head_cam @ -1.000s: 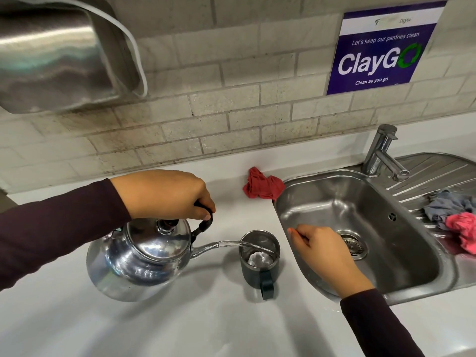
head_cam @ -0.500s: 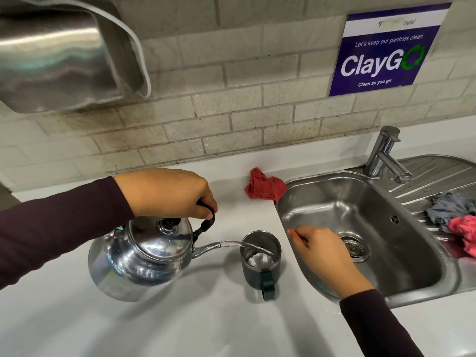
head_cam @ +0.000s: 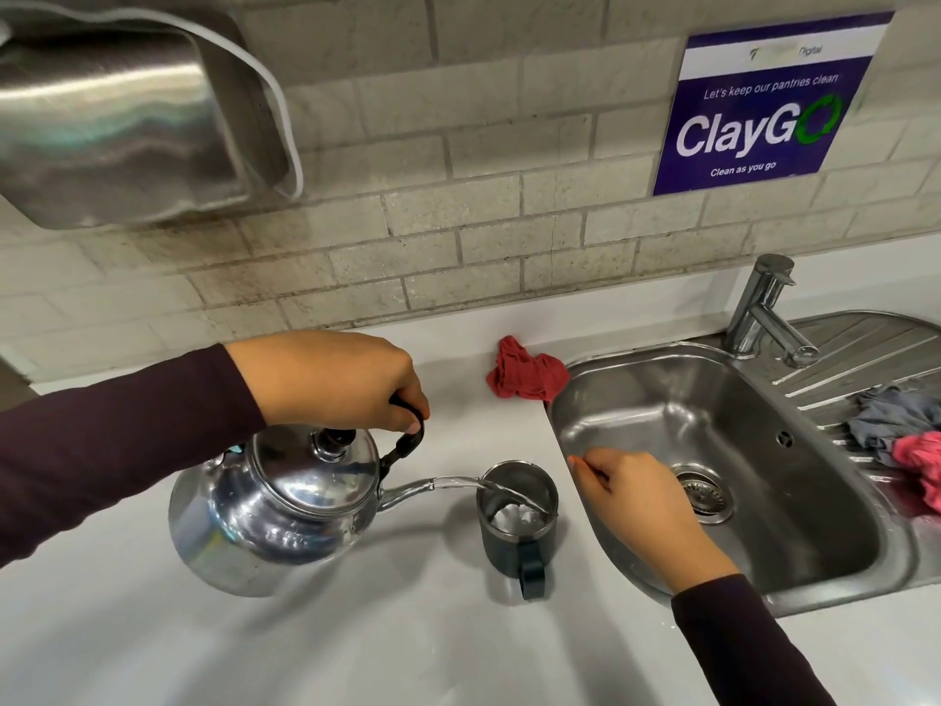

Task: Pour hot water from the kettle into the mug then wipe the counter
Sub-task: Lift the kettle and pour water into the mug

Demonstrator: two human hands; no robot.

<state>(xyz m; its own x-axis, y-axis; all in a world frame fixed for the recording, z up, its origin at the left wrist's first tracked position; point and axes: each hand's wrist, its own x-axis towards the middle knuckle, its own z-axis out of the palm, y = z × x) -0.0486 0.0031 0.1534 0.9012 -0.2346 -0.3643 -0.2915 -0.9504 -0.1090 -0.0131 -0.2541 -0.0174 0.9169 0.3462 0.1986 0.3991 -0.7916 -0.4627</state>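
Observation:
A shiny steel kettle (head_cam: 275,507) is tilted to the right above the white counter (head_cam: 356,644), and my left hand (head_cam: 331,382) grips its black handle from above. A stream of water runs from the spout into a dark mug (head_cam: 517,527) that stands just left of the sink, its handle toward me. Water foams inside the mug. My right hand (head_cam: 641,499) rests on the sink's left rim beside the mug, fingers loosely curled and holding nothing. A crumpled red cloth (head_cam: 527,377) lies on the counter behind the mug.
A steel sink (head_cam: 738,400) with a drain and a tap (head_cam: 764,310) fills the right side. Grey and pink rags (head_cam: 901,430) lie on its drainboard. A steel dispenser (head_cam: 117,109) hangs on the tiled wall at upper left, and a blue sign (head_cam: 758,107) at upper right.
The kettle stays tilted and the water keeps flowing into the mug. Both hands hold about the same positions.

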